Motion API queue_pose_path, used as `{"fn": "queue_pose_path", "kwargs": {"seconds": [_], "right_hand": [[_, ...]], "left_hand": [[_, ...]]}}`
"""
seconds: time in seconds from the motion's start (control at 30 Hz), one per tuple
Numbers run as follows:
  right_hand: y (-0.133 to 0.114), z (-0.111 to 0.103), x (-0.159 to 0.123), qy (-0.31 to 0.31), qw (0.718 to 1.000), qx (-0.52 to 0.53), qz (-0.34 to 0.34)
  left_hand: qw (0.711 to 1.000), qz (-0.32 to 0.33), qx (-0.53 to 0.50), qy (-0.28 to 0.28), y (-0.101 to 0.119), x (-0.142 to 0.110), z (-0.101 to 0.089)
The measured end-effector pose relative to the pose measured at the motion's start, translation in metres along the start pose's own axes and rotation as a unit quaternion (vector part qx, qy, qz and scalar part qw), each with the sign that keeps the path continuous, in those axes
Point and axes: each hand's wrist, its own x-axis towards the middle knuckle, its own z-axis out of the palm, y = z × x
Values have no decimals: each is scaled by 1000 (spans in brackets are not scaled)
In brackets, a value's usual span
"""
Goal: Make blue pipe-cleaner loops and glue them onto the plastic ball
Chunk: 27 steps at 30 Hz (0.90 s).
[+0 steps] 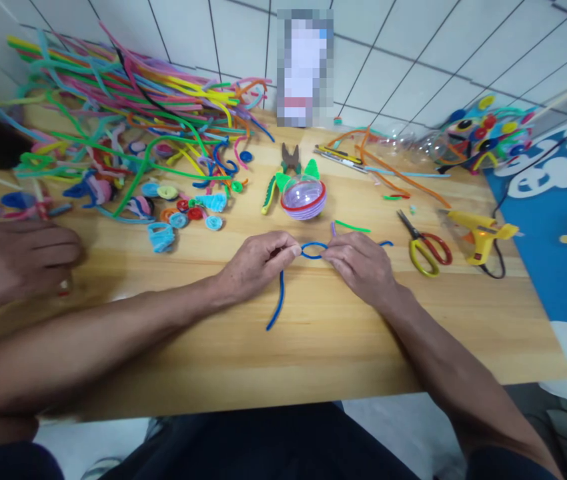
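White tiles (413, 40) back a wooden bench (313, 360) that stretches wide beneath my view. At its right end I have a blue sheet (528, 220) with white shapes; at the far left, a tangled pile of fuzzy stems (138, 80). Another person's hand (18, 260) rests near that left side.

Centrally, my left hand (263, 263) and right hand (363, 267) face each other, each closed to a tight pinch of thumb and fingers. Beyond them sits a clear ball (303, 197) with green ears and a red band, pliers (291, 159) just behind it. Off to the right lie a yellow glue gun (481, 233) and, nearer the right hand, scissors (417, 235).

Smaller again is the blue loop (314, 258), directly between my fingertips, long axis running left to right. Neither hand is nearer: the left grips one end, the right the other. One blue length trails toward me from under the left hand, and a short blue end pokes out past the right; with fingers covering the joins, I cannot tell whether both belong to the loop.
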Motion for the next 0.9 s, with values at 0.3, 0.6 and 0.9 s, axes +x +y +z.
{"fn": "queue_pose_path", "kwargs": {"seconds": [0.3, 0.6, 0.9], "right_hand": [[2, 0, -3, -1, 1000, 6, 20], [-1, 2, -1, -3, 1000, 4, 10], [-4, 2, 0, -4, 1000, 2, 14]], "left_hand": [[997, -48, -65, 3, 4, -2, -1], [994, -68, -85, -8, 2, -1, -1], [991, -72, -109, 14, -1, -2, 2]]}}
